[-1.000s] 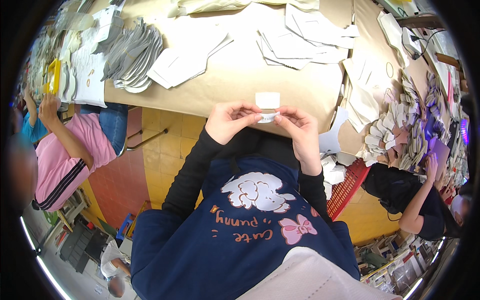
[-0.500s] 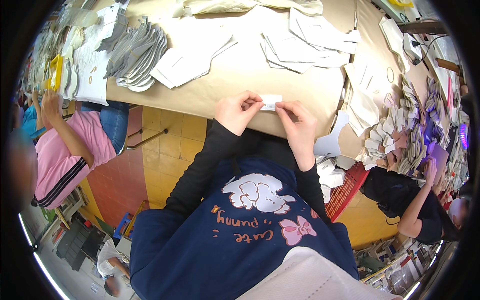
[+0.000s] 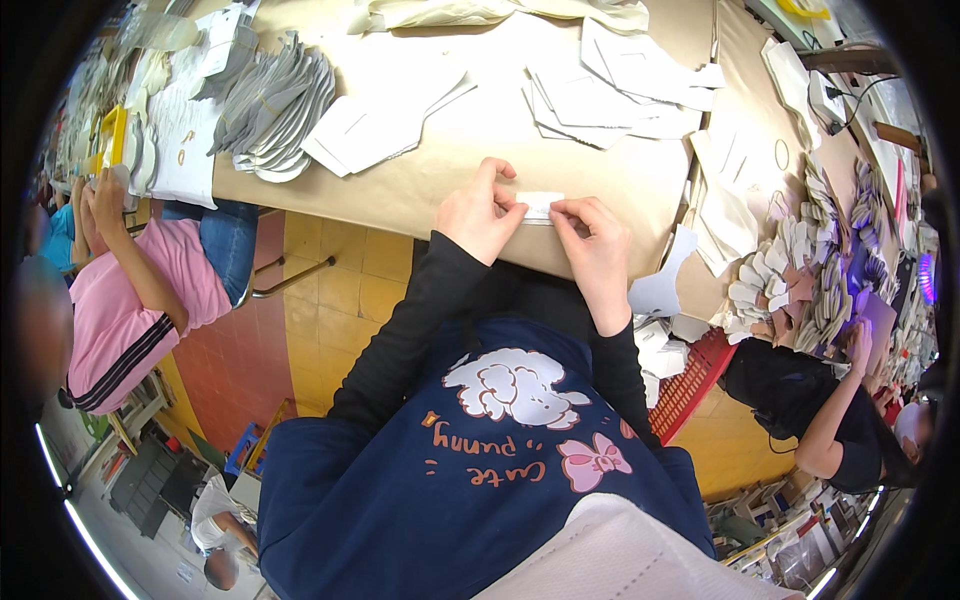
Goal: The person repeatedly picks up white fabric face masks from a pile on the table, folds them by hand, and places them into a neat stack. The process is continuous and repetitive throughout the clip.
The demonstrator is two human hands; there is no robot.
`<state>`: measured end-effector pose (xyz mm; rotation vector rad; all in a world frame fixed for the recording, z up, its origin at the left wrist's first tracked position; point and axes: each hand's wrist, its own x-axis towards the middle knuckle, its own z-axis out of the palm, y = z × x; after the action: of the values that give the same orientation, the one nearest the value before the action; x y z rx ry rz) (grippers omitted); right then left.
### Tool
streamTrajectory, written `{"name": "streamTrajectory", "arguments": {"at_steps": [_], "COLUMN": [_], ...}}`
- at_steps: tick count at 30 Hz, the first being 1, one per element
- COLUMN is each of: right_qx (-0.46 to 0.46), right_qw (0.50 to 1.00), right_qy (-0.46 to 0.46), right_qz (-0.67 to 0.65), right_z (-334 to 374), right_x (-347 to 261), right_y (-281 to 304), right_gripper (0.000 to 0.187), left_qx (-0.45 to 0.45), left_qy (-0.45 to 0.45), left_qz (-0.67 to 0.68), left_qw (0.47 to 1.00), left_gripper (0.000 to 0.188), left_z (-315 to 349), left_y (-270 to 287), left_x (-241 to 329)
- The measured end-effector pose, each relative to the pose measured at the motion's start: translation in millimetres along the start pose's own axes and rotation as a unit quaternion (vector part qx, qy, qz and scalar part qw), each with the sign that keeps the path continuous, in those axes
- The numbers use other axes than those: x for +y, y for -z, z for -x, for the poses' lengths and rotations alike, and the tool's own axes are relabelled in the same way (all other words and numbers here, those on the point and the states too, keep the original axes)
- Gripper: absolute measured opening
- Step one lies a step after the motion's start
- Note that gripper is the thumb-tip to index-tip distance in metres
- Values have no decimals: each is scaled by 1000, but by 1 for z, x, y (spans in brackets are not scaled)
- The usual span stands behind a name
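Note:
My left hand and my right hand meet at the near edge of a table covered in brown paper. Between their fingertips lies a small white rectangular piece, flat on the paper. Both hands pinch it, the left at its left end, the right at its right end. My black sleeves run down to a dark blue top with a printed front.
White cut pieces and a fanned grey stack lie further up the table. A person in pink sits at left, a person in black at right beside piled cut shapes. A red basket stands below the table edge.
Both hands have carried the white piece from mid-air, just off the table's near edge, forward onto the brown paper, where it now lies flat between the fingertips.

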<state>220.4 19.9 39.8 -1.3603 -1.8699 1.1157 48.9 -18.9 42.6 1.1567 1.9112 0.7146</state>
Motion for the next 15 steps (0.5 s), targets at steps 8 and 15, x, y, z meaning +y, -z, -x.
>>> {"name": "streamTrajectory", "arguments": {"at_steps": [8, 15], "right_qx": [0, 6], "right_qw": [1000, 1000], "right_qy": [-4, -4], "right_qz": [14, 22], "right_z": [-1, -3], "right_x": [0, -2], "right_y": [0, -1], "right_gripper": [7, 6], "left_qx": [-5, -9], "left_qy": [6, 22], "left_qz": [-24, -58], "left_qw": [1000, 998], "left_gripper": [33, 28], "left_z": [-5, -6], "left_y": [-1, -1], "left_x": [3, 8]}}
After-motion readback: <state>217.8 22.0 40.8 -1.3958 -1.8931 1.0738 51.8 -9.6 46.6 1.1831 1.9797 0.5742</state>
